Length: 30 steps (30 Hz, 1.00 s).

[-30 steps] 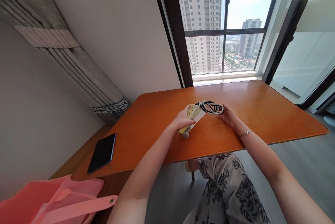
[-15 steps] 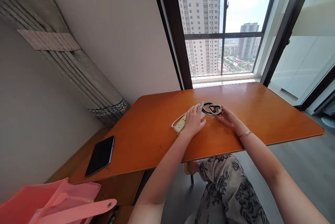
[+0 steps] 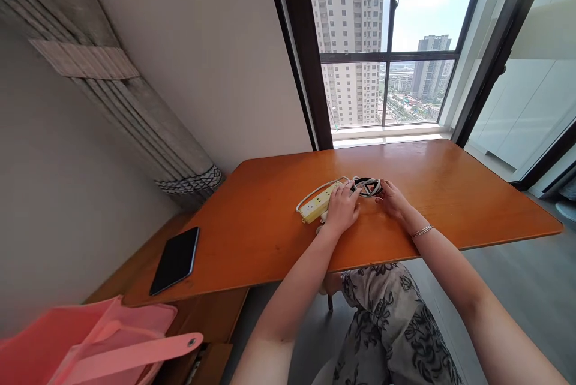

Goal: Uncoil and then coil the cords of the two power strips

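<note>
1. Nearest us, a pink bag (image 3: 90, 349) and, a little beyond it, a dark tablet (image 3: 175, 260) sit well left of the power strip.
2. The power strip (image 3: 315, 206) lies aslant on the wooden table (image 3: 252, 235), with its cord looping along the far side.
3. To handle the cable well, we should steady the strip and keep the loops flat together, letting no strand slip out.
4. Our left hand (image 3: 343, 208) reaches palm down across the strip's right end, fingers at the coil; we cannot tell whether they grip it.
5. Our right hand (image 3: 392, 199), turned inward, appears to pinch the cable coil (image 3: 368, 187) just right of the strip.
6. Beyond the strip stands a window (image 3: 387, 56).
</note>
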Tool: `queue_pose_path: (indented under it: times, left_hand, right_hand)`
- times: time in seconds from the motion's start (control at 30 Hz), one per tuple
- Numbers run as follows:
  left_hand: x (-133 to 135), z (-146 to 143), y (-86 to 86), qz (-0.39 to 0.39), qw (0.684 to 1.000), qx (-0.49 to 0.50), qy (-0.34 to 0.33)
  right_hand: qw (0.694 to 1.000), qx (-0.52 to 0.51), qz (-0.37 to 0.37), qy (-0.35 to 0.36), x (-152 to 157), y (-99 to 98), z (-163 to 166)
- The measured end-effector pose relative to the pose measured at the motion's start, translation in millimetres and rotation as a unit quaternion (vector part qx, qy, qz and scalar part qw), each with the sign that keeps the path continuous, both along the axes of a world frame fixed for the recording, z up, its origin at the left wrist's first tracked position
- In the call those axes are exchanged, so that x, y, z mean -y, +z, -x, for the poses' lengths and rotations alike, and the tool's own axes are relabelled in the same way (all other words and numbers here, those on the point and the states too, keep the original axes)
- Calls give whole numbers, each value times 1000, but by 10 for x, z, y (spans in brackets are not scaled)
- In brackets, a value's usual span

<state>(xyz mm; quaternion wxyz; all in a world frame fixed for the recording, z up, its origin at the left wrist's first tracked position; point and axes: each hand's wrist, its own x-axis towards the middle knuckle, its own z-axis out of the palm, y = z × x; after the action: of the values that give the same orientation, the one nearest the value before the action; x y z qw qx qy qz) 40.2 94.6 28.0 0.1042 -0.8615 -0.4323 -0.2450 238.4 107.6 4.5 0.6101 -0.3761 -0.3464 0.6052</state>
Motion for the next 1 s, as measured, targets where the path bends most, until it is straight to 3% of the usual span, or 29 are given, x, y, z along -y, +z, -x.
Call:
queue_pose_path:
  times: [0.2, 0.43, 0.67, 1.0]
  left_hand:
    - [-10, -33, -70, -13, 999, 10, -44]
    - [-1, -111, -131, -35, 993, 51, -101]
    - [-60, -89, -156, -28, 996, 60, -67]
    - [-38, -103, -147, -22, 998, 43, -46]
  right_hand:
    - [998, 56, 9, -14, 48, 66, 10]
    - [1000, 17, 12, 15, 70, 67, 14]
    - [997, 16, 3, 79, 160, 119, 65]
    - [997, 47, -15, 57, 179, 126, 82]
